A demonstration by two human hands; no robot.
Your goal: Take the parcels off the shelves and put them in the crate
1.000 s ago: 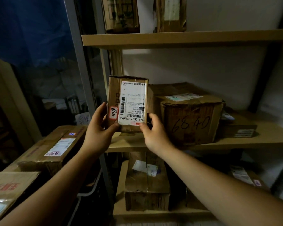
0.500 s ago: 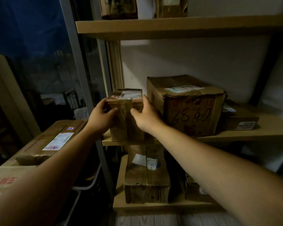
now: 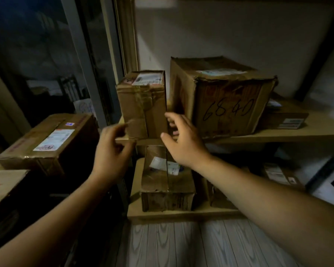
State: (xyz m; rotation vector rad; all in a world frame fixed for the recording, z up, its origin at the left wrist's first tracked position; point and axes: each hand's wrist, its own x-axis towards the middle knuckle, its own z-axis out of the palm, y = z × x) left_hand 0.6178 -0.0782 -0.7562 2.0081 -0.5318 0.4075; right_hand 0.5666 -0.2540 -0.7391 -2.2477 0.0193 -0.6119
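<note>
On the middle shelf (image 3: 278,134), at the left end, a small upright parcel (image 3: 143,105) stands with its white label on top. At its three o'clock sits a bigger box marked 6840 (image 3: 226,101). The left hand (image 3: 112,155) hovers in front of the parcel's lower left corner, fingers loosely curled, empty, blurred. The right hand (image 3: 183,143) is spread open at the parcel's lower right edge, holding nothing; contact is unclear.
</note>
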